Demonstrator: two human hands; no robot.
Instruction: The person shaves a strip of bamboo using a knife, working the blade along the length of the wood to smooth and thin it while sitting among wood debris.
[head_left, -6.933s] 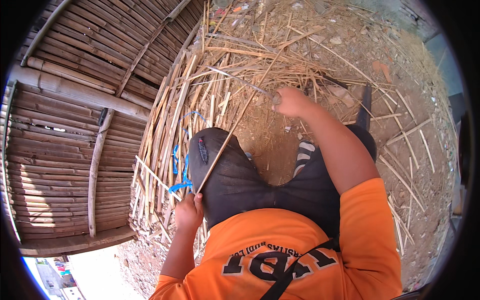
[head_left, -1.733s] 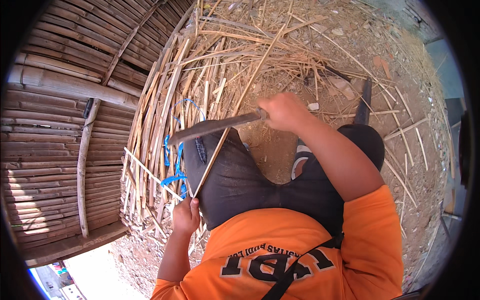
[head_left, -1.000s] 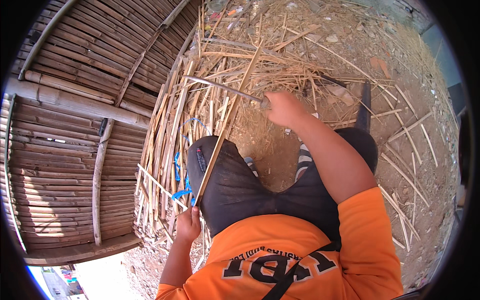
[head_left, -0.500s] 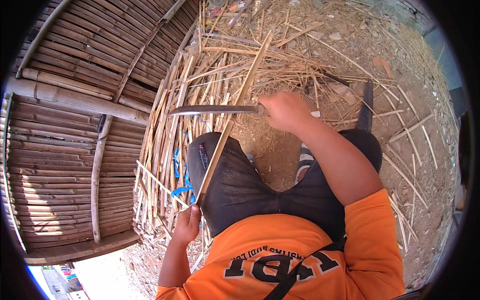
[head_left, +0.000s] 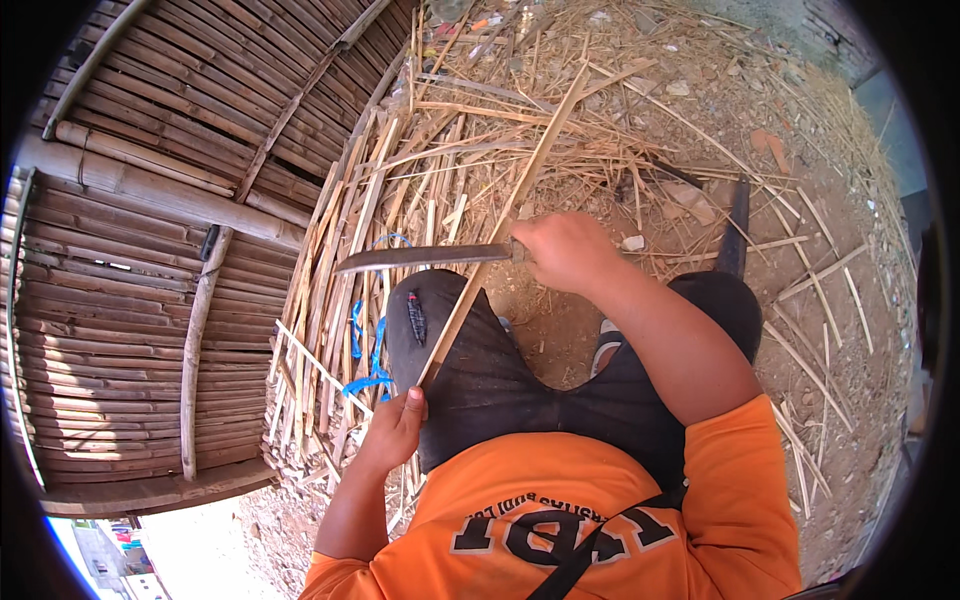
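Observation:
My right hand [head_left: 568, 250] is closed round the handle of a long machete [head_left: 425, 257], its blade pointing left. Under or against the blade runs a long bamboo strip [head_left: 535, 165], slanting from beside my left thigh up and away to the right. The near end of that strip is gripped by my left hand [head_left: 400, 425], thumb lying along it. The blade crosses the strip a little beyond my left knee; whether its edge bites into the bamboo I cannot tell.
Several split bamboo strips [head_left: 335, 270] lie piled to the left, with blue cord [head_left: 370, 380] among them. A bamboo slat wall [head_left: 110, 330] stands further left. Beyond my right knee a dark post-like piece [head_left: 735, 225] leans up. Shavings and loose strips litter the dirt ground [head_left: 800, 400].
My right hand and the machete have come nearer to me along the strip. My left hand has shifted slightly right, and the strip's far end now points further right.

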